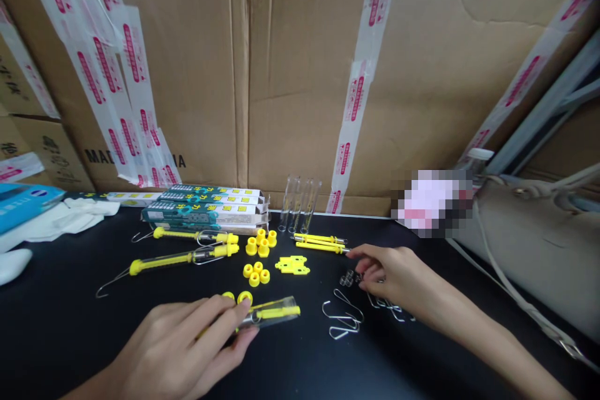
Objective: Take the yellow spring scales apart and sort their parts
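Note:
My left hand (192,337) is closed around a part-built spring scale (276,312), a clear tube with a yellow rod and metal spring in it. Yellow rings (244,298) lie beside its fingertips, partly hidden. Over the small metal coils (347,278) hovers my right hand (382,269), thumb and index apart, with nothing visible between them. Its index tip is close to the ends of the yellow rods (321,242). Bent wire hooks (344,319) lie below it, some partly covered by the hand. Yellow flat plates (293,264) and yellow caps (257,274) sit between the hands.
Two whole spring scales (182,257) with hooks lie at the left, before stacked printed boxes (206,209). Clear tubes (300,203) stand upright behind the rods. A large taped carton (290,75) walls off the back. A beige bag (539,250) stands at right.

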### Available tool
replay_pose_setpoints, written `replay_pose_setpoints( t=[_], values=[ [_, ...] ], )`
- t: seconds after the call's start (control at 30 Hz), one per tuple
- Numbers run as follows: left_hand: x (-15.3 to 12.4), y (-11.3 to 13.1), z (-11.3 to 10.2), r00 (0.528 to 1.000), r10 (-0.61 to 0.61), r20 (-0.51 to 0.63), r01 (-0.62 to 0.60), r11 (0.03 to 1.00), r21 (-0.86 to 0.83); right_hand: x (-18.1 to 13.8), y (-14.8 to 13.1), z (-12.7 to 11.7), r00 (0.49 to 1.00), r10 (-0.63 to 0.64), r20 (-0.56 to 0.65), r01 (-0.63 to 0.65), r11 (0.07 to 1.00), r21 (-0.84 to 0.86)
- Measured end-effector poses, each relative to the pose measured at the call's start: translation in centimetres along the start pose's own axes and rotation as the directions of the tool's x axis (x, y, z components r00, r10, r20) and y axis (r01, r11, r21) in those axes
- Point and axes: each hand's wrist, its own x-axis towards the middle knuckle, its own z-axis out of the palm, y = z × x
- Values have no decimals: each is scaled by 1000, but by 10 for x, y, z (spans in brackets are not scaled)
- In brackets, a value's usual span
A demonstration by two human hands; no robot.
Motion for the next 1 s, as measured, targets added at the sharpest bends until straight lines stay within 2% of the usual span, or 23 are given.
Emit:
replay_pose_setpoints(
  t=[0.33,0.53,0.67,0.73,0.8,0.93,1.0],
  values=[
    [3,-1,-1,1000,-3,1,3,1000,17,-5,-13,-2,996,-79,31,79,997,2],
    [0,0,0,1000,-12,-16,12,1000,13,-6,-11,-11,997,-58,53,56,998,29],
    [4,2,0,1000,-7,-24,7,1000,16,-18,-26,-15,995,-90,32,84,985,148],
    [5,4,-1,999,-8,-46,9,1000,21,-30,-43,-4,981,-193,-9,188,940,285],
    [4,7,-1,999,-2,-43,3,1000,17,-42,-62,17,944,-315,-100,329,865,379],
    [3,15,1,1000,-6,-7,5,999,-52,-55,-87,61,848,-530,-11,485,767,421],
    [4,19,1,999,-19,-34,17,998,-62,-55,-90,72,842,-539,-5,495,770,403]
  ],
)
